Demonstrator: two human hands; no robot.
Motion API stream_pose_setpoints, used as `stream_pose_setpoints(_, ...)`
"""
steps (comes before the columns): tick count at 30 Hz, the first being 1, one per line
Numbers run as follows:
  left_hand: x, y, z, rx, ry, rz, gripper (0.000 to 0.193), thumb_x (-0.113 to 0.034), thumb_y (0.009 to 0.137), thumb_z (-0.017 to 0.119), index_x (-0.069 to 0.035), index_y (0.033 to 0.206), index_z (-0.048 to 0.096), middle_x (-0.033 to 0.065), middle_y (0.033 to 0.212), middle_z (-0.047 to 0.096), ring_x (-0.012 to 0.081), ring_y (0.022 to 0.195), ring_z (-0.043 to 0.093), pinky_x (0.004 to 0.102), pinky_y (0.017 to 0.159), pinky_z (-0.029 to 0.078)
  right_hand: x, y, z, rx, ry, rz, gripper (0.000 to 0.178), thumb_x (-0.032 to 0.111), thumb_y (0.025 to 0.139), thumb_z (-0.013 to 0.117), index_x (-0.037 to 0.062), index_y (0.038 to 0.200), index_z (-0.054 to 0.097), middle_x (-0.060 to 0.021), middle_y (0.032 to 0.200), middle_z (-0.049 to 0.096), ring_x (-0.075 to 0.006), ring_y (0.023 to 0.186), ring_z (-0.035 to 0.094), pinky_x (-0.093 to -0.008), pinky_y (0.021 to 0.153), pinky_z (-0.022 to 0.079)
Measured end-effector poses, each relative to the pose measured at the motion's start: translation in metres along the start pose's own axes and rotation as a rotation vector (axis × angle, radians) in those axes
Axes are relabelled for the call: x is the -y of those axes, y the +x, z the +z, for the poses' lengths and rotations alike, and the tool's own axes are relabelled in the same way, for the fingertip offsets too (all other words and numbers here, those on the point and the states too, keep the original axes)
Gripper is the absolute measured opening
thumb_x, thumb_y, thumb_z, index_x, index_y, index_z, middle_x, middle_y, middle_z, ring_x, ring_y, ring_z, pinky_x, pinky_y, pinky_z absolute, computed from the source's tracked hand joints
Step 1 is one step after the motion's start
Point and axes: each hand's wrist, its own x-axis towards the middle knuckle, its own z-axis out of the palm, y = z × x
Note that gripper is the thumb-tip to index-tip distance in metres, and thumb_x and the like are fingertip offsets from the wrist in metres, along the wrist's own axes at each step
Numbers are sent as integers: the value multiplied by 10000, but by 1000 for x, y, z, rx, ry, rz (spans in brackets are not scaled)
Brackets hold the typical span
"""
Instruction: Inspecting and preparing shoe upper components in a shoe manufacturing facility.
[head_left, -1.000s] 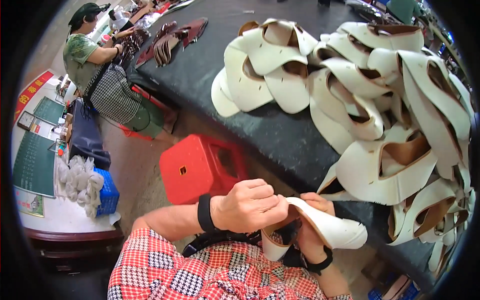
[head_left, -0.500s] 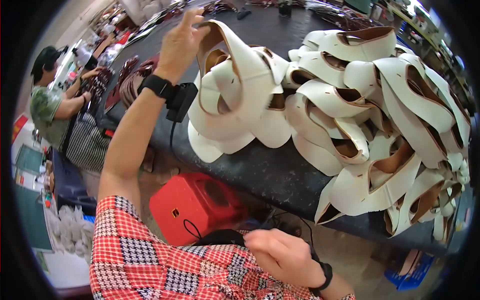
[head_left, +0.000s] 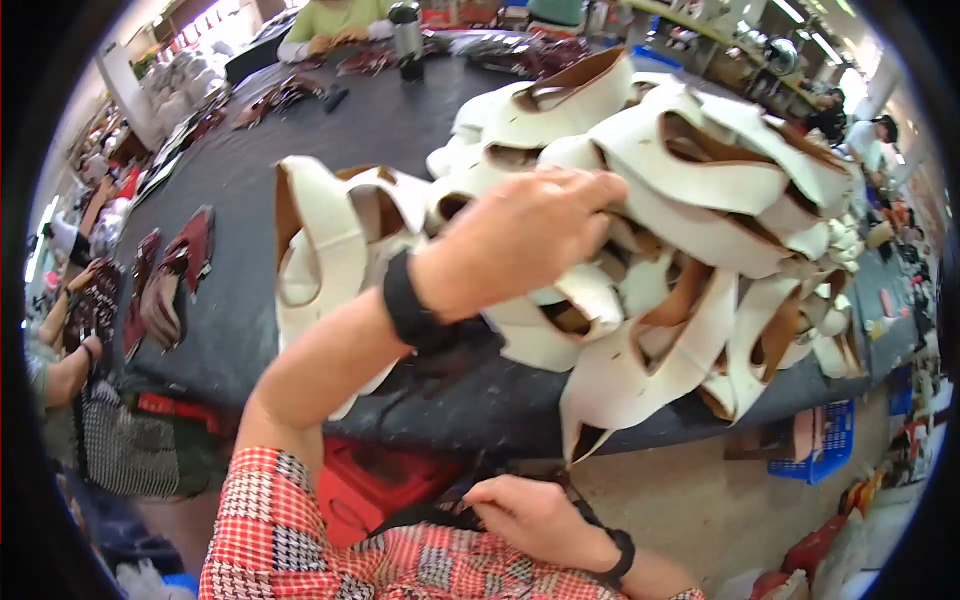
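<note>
Here, looking down from the head camera, we see our left hand reaching over the dark surface, its grip curled around a cream shoe piece in the big pile of cream shoe pieces heaped on that surface. Our right hand rests low near our checked red shirt, fingers loosely bent on a dark thing that we cannot make out. Below the surface's edge sit a red stool and a blue crate, while another person's hands work on dark red pieces at far left.
</note>
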Motion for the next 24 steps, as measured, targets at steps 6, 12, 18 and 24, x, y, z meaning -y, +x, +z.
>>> stream_pose_setpoints(6,-1,72,73,-21,-128,-86,514,-258,798,642,-45,1223,445,211,1055,580,351,1060,516,415,903,385,-9,-27,-7,-97,-15,119,185,42,810,607,17,994,608,-105,832,636,-192,717,639,-270,643,503)
stream_pose_setpoints(12,9,141,157,34,16,-20,751,-370,717,697,-5,1288,371,219,1207,525,360,1135,489,414,968,371,-5,-55,-21,-110,-85,184,189,74,818,611,20,998,601,-123,872,640,-230,772,642,-292,683,506)
stream_pose_setpoints(18,47,152,151,22,-11,-136,569,-267,685,655,-92,1204,501,195,1049,613,353,968,594,420,875,452,-14,-97,-46,-214,-56,302,208,119,839,594,21,1022,582,-139,901,636,-271,794,629,-313,708,503)
stream_pose_setpoints(24,4,166,72,-28,-185,-124,557,-138,715,680,-91,1230,475,104,1043,547,171,943,533,300,848,434,1,-128,-91,-244,76,338,186,125,860,585,29,1020,592,-71,835,653,-144,711,620,-265,676,492)
